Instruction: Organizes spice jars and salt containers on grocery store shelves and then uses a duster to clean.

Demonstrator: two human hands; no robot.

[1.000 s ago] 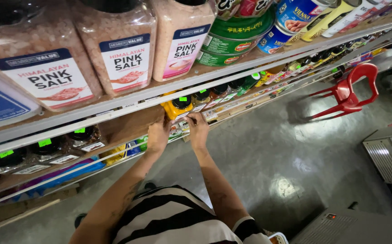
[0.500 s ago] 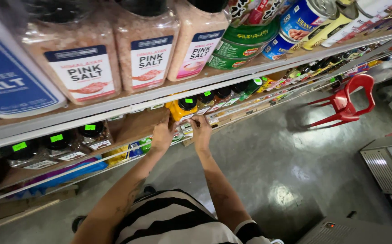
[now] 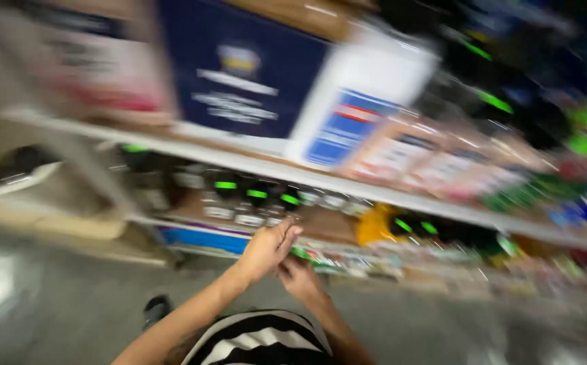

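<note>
Hands at the shelf
We're reaching both hands, left [image 3: 266,249] and right [image 3: 298,277], to the shelf [image 3: 347,186] at twelve o'clock; grip blurred, can't tell.

A long white shelf board [image 3: 260,164] is seen running from upper left down to the right, much smeared by motion blur. On it are stood a dark blue box [image 3: 243,71], a white container with a blue label [image 3: 358,101] just beside it, and a row of pinkish jars [image 3: 435,162] further right. On the lower shelf [image 3: 199,223] beneath, small dark jars with green lids [image 3: 256,196] are lined up (their labels cannot be made out), and a yellow package [image 3: 373,226] is set to their right. Below all this a grey floor [image 3: 70,304] is spread.
</note>
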